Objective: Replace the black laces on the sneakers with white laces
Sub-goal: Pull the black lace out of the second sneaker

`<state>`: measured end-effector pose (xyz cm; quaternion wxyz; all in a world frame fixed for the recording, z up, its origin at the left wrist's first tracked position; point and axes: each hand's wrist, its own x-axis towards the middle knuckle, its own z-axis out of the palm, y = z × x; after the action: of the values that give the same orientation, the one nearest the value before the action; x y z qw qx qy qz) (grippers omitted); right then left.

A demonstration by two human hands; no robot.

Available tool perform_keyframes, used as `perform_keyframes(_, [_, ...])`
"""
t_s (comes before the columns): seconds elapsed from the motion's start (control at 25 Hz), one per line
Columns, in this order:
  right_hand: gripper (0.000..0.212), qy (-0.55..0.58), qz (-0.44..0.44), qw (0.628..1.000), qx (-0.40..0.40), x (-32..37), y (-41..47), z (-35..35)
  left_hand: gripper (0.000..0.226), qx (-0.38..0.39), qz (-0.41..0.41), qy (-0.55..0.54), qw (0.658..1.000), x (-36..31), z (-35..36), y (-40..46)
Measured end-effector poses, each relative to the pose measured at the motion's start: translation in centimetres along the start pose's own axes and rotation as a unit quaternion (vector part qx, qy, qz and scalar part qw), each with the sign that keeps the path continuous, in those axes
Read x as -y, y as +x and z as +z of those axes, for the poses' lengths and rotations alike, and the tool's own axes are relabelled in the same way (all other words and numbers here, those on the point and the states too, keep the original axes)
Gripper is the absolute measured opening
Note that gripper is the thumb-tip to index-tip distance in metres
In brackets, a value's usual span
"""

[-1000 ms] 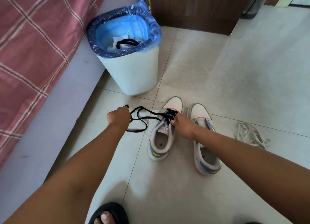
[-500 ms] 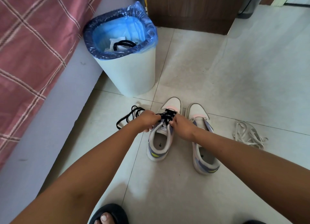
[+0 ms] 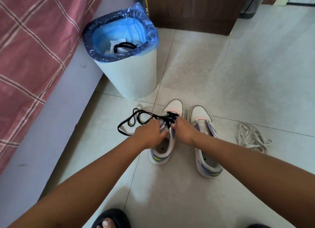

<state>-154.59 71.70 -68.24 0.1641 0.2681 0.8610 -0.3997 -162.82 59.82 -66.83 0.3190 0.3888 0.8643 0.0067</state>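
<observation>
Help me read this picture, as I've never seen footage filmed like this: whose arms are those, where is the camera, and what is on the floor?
The camera sits on a person's head, looking down at their own arms. The left hand and right hand work at the lacing of the left sneaker, pulling out its black lace, whose loose loops trail on the tiled floor. Exactly what each finger pinches is hard to tell. The right sneaker has no lace. White laces lie in a pile to its right. Behind stands a bin with a blue liner, another black lace inside.
</observation>
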Motion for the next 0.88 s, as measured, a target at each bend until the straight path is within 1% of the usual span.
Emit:
perform_keyframes(0.04, [0.035, -0.012, -0.004, 1.0, -0.011, -0.3, 0.1, 0.2, 0.042, -0.018, 0.005, 0.077, 0.997, -0.1, 0.7, -0.1])
perform_keyframes(0.08, [0.035, -0.01, 0.001, 1.0, -0.019, -0.6, 0.3, 0.3, 0.038, -0.035, -0.004, 0.118, 0.992, -0.2, 1.2, 0.1])
perform_keyframes(0.12, [0.031, -0.029, -0.017, 0.999, -0.023, -0.7, 0.3, 0.3, 0.034, -0.043, -0.019, 0.132, 0.99, -0.2, 1.6, 0.3])
perform_keyframes(0.16, [0.022, -0.057, -0.034, 0.998, -0.015, -0.5, 0.0, 0.0, 0.03, -0.041, -0.03, 0.135, 0.99, -0.3, 1.7, 0.4])
perform_keyframes(0.2, [0.011, -0.088, -0.068, 0.993, -0.033, -0.6, -0.1, -0.5, 0.027, -0.039, -0.032, 0.141, 0.989, -0.4, 1.9, 0.5])
perform_keyframes(0.24, [0.009, -0.157, -0.128, 0.976, -0.078, -1.0, 0.0, -0.6, 0.027, -0.04, -0.028, 0.151, 0.987, -0.4, 2.1, 0.5])
perform_keyframes(0.28, [0.011, -0.215, -0.162, 0.957, -0.106, -1.6, 0.2, -0.7, 0.027, -0.04, -0.025, 0.155, 0.987, -0.4, 2.2, 0.5])
perform_keyframes(0.36, [0.008, -0.313, -0.203, 0.915, -0.153, -2.2, 0.7, -1.1, 0.026, -0.04, -0.029, 0.142, 0.989, -0.5, 2.4, 0.3])
perform_keyframes(0.4, [0.011, -0.296, -0.144, 0.936, -0.124, -1.9, 0.5, -0.9, 0.026, -0.04, -0.032, 0.131, 0.99, -0.6, 2.4, 0.3])
perform_keyframes(0.44, [0.017, -0.284, -0.112, 0.944, -0.124, -1.8, 0.2, -0.5, 0.025, -0.042, -0.034, 0.121, 0.991, -0.6, 2.4, 0.2])
perform_keyframes(0.48, [0.024, -0.244, -0.064, 0.962, -0.103, -1.4, -0.1, -0.3, 0.024, -0.042, -0.037, 0.113, 0.992, -0.7, 2.4, 0.2])
perform_keyframes(0.52, [0.026, -0.167, -0.021, 0.984, -0.064, -1.5, -0.1, -0.1, 0.024, -0.043, -0.039, 0.107, 0.993, -0.8, 2.4, 0.2])
perform_keyframes(0.56, [0.024, -0.093, -0.006, 0.994, -0.049, -1.3, -0.2, 0.1, 0.023, -0.045, -0.041, 0.103, 0.993, -0.8, 2.4, 0.3])
perform_keyframes(0.6, [0.021, -0.037, -0.014, 0.998, -0.046, -1.2, -0.2, 0.1, 0.023, -0.045, -0.042, 0.101, 0.993, -0.8, 2.4, 0.3])
perform_keyframes(0.68, [0.017, -0.022, -0.04, 0.998, -0.035, -1.0, 0.1, 0.0, 0.022, -0.043, -0.039, 0.111, 0.992, -0.8, 2.5, 0.3])
perform_keyframes(0.72, [0.012, -0.07, -0.056, 0.996, -0.023, -1.0, 0.4, -0.3, 0.022, -0.044, -0.035, 0.117, 0.992, -0.8, 2.5, 0.3])
perform_keyframes(0.76, [0.005, -0.167, -0.106, 0.98, -0.03, -1.0, 0.6, -0.8, 0.023, -0.044, -0.033, 0.121, 0.991, -0.8, 2.5, 0.3])
perform_keyframes(0.8, [0.006, -0.307, -0.193, 0.928, -0.082, -1.4, 0.9, -1.0, 0.023, -0.044, -0.033, 0.122, 0.991, -0.8, 2.5, 0.3])
perform_keyframes(0.84, [0.011, -0.418, -0.282, 0.851, -0.147, -2.0, 1.2, -1.1, 0.022, -0.046, -0.036, 0.12, 0.991, -0.8, 2.5, 0.3])
perform_keyframes(0.88, [0.011, -0.497, -0.328, 0.783, -0.181, -2.3, 1.3, -1.3, 0.022, -0.05, -0.04, 0.119, 0.991, -0.8, 2.6, 0.4])
